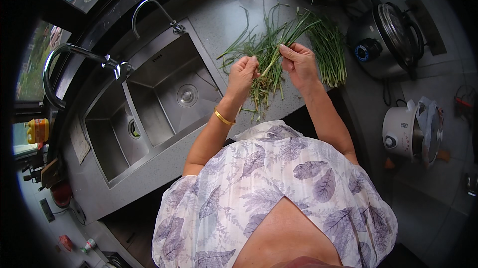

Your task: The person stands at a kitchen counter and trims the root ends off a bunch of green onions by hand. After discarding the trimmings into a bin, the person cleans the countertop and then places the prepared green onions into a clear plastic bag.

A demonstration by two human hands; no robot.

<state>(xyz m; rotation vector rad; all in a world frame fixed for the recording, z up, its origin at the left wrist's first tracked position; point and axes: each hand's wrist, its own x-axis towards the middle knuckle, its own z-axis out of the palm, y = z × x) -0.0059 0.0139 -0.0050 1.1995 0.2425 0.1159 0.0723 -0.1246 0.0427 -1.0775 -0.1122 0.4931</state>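
Observation:
Between the thumb and fingers of my right hand [300, 64] is a small bunch of green chives [274, 62], its pale ends slanting down to the left. My left hand [242, 75] is beside those pale ends, thumb and fingertips pinched together; whether a thin piece is between them is hidden. Under both hands spreads a tangled heap of loose chives [257, 44]. Withered bits and root ends [263, 90] lie at its near side. To the right of my right hand is a neater pile of chives [330, 57], with cut ends facing me.
Left of the heap is a double-bowl steel sink [152, 147] with two curved faucets [87, 57]. A dark electric pressure cooker [377, 42] stands on the right, a white cooker [399, 131] below it. The grey countertop [209, 14] ends at my body.

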